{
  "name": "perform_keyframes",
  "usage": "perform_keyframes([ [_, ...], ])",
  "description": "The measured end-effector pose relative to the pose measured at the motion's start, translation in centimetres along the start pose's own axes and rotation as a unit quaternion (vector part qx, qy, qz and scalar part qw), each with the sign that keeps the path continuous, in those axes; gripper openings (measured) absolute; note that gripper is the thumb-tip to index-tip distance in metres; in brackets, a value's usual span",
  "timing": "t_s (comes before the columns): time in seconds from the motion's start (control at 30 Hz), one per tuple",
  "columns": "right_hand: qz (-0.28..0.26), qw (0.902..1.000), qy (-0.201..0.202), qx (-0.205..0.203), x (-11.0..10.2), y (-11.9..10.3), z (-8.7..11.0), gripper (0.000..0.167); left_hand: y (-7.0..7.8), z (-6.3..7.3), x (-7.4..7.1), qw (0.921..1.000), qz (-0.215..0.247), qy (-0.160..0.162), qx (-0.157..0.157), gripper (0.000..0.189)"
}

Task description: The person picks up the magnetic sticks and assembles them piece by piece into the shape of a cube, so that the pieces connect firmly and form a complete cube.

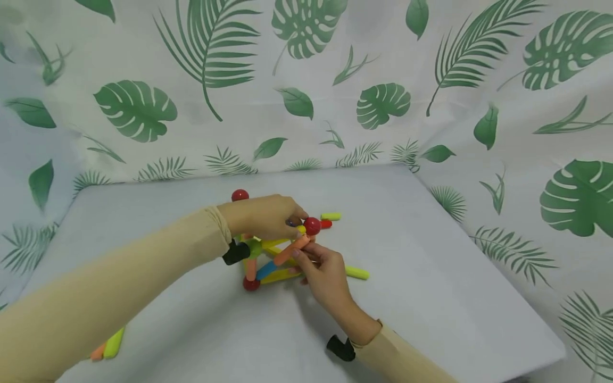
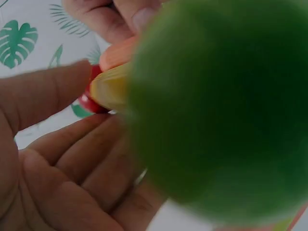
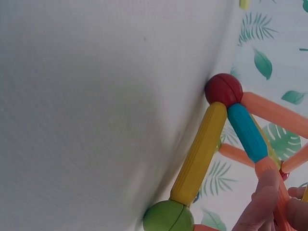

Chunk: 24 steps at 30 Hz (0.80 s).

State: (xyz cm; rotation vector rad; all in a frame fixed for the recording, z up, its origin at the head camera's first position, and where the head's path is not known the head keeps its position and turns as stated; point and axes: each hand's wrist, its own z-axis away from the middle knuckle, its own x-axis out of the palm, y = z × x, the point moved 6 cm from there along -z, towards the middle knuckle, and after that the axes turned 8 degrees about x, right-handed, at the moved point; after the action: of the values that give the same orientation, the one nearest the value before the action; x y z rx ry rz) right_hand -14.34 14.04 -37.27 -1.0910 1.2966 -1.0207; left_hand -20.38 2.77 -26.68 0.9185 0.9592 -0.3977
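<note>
A toy frame of magnetic sticks and balls stands on the table between the hands. My left hand [image 1: 265, 215] reaches over it, thumb and fingers gripping the upper red ball [image 1: 312, 226] where a yellow stick [image 2: 111, 89] meets it. From below, my right hand [image 1: 330, 274] pinches an orange stick [image 1: 293, 249]. That stick's lower end meets a blue stick [image 3: 248, 132], which runs to a lower red ball [image 3: 224, 90]. A green ball [image 2: 221, 110] blocks much of the left wrist view. The left fingers partly cover the frame in the head view.
Loose on the table beyond the hands lie a small yellow-green stick [image 1: 331, 216] and a red stick [image 1: 326, 224]. Another yellow-green stick [image 1: 357, 273] is right of the frame. More sticks [image 1: 114, 343] lie by the left sleeve. A leaf-patterned cloth [image 1: 335, 122] surrounds the table.
</note>
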Motion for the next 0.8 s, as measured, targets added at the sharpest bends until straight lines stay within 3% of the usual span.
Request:
perform_keyframes([
  [0.13,0.008,0.9997,-0.022,0.011,0.7,-0.1,-0.3,0.035,-1.0,0.5,0.3,0.9996,0.024,0.015,0.007,0.049],
  [0.37,0.009,0.9992,-0.037,0.012,0.9,-0.4,-0.5,0.032,-1.2,0.9,0.1,0.9975,0.058,0.032,0.025,0.049],
  [0.63,0.047,0.9989,-0.005,0.007,0.9,-0.4,-0.2,0.029,-1.0,0.6,0.5,0.9972,0.067,0.032,0.001,0.057],
  [0.8,0.102,0.9938,0.028,-0.033,-0.1,-0.7,0.0,0.031,-0.5,0.3,0.6,0.9965,0.080,0.023,-0.006,0.054],
])
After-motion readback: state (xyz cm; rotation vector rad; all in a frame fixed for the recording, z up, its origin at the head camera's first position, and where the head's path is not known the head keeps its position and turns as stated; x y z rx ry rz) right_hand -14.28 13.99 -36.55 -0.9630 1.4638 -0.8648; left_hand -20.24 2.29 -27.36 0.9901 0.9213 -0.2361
